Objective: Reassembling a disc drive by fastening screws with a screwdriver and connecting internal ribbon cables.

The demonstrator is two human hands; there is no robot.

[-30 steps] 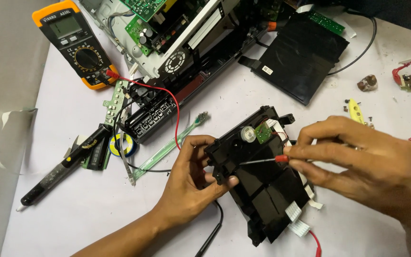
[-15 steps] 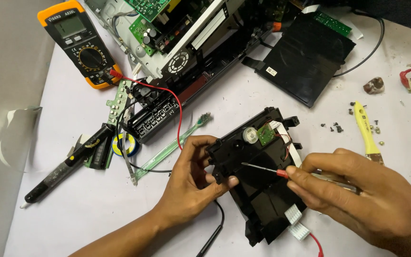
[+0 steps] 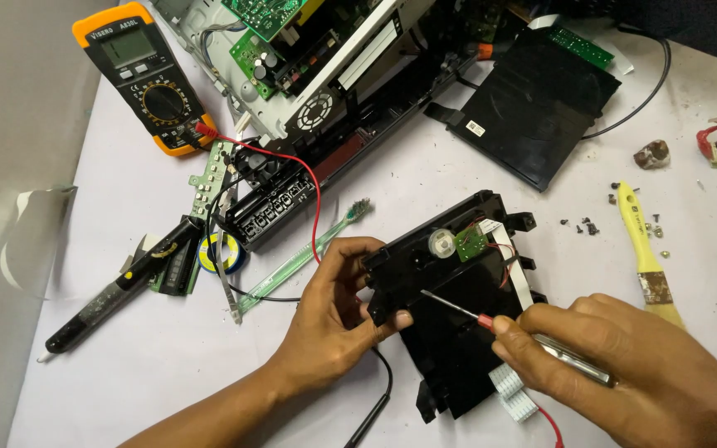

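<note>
- Black plastic disc-drive mechanism [image 3: 450, 332], with a small green circuit board on top, lies tilted on the white table [image 3: 143, 382], between both hands.
- Left hand [image 3: 334, 332] grips its left edge, fingers curled around it, thumb pressed on top.
- Right hand [image 3: 624, 365] pinches a thin red-collared screwdriver [image 3: 458, 309], tip touching the mechanism.
- Nearby: orange multimeter [image 3: 139, 75], yellow-handled brush [image 3: 645, 249], black soldering iron [image 3: 122, 286].

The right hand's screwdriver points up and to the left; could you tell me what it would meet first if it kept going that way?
Probably the black plastic drive frame: the screwdriver in the right hand has its tip right over it, near the left hand. Contact is unclear.
</note>
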